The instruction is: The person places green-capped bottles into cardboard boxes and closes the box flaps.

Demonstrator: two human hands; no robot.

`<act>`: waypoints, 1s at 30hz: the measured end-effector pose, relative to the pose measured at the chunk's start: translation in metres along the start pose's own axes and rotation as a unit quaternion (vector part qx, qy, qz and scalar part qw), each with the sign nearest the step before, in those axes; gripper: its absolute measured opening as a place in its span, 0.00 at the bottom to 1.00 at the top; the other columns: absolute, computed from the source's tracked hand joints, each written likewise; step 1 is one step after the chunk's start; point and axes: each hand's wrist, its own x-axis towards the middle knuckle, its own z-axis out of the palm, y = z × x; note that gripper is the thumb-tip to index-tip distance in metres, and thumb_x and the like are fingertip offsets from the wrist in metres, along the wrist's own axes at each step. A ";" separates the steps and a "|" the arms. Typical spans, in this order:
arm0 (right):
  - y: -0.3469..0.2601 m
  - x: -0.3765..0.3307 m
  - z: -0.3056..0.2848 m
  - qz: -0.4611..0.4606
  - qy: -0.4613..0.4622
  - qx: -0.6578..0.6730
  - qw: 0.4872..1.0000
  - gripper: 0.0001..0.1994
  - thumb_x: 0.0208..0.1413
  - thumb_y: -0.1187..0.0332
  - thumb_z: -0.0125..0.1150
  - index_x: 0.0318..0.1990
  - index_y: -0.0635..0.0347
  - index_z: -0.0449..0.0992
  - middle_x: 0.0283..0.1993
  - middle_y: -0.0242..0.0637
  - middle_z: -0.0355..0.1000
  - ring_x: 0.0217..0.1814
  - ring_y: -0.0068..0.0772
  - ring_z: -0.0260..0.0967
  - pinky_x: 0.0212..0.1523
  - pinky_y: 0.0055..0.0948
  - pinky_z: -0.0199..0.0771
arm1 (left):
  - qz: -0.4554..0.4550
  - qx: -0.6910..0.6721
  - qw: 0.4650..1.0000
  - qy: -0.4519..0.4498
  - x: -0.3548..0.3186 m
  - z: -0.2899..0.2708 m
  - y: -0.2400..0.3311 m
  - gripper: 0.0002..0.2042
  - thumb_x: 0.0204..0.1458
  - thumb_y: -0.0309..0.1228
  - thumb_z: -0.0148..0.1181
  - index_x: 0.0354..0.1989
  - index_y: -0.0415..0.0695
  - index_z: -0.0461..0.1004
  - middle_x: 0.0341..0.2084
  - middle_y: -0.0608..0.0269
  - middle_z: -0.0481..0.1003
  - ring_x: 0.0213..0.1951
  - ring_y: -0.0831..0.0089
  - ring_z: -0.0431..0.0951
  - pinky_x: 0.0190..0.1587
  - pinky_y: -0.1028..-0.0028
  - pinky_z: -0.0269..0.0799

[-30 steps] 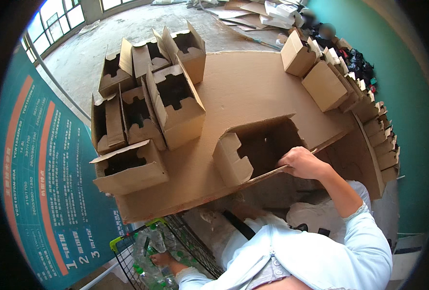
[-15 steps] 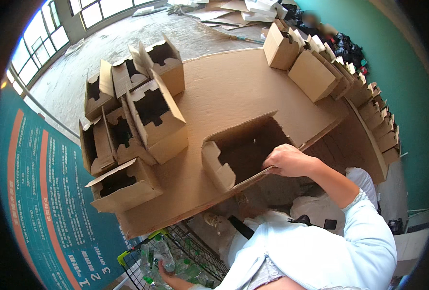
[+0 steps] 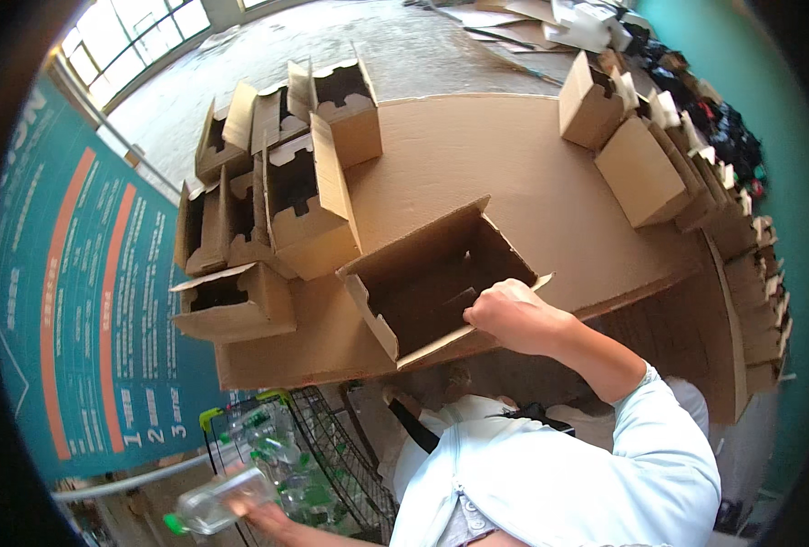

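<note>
My left hand is closed round a clear plastic bottle with a green cap, held tilted beside the wire cart, cap end pointing away to the left. Several similar green-capped bottles lie in the cart. My right hand grips the near wall of an open cardboard box towards its right end, with fingertips curled over the edge. The box sits askew near the front edge of the cardboard-topped table. Its visible interior is dark, and my hand hides part of the near rim.
Several open cardboard boxes cluster on the table's left. More boxes line the right side, beside black bags along the green wall. A teal printed banner stands at left. Flattened cardboard lies on the far floor.
My left hand has lifted a bottle out of the cart to the left. The box has turned and shifted slightly left with my right hand still on its rim. The view has shifted.
</note>
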 end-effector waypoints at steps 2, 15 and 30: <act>-0.002 -0.001 0.001 -0.028 -0.009 0.003 1.000 0.02 0.40 0.77 0.61 0.24 0.62 0.77 0.25 0.47 0.74 0.32 0.48 0.76 0.31 0.40 0.75 | 0.079 -0.108 0.981 -0.138 0.013 0.077 0.064 0.46 0.50 0.57 0.59 0.71 0.45 0.47 0.64 0.47 0.62 0.68 0.52 0.56 0.71 0.52 0.45; 0.036 -0.037 0.030 0.036 0.223 -0.018 0.974 0.11 0.42 0.69 0.68 0.34 0.59 0.76 0.39 0.42 0.74 0.41 0.41 0.75 0.39 0.37 0.76 | 0.145 0.300 0.745 -0.578 -0.031 0.440 0.128 0.32 0.32 0.32 0.75 0.48 0.35 0.68 0.36 0.48 0.77 0.40 0.64 0.79 0.46 0.70 0.74; 0.032 -0.029 0.035 0.004 0.181 0.013 0.983 0.02 0.42 0.72 0.62 0.24 0.57 0.75 0.29 0.37 0.72 0.35 0.40 0.75 0.33 0.37 0.76 | 0.041 0.529 0.346 -0.774 -0.018 0.478 0.050 0.20 0.49 0.28 0.55 0.53 0.37 0.72 0.47 0.41 0.75 0.49 0.51 0.76 0.53 0.61 0.71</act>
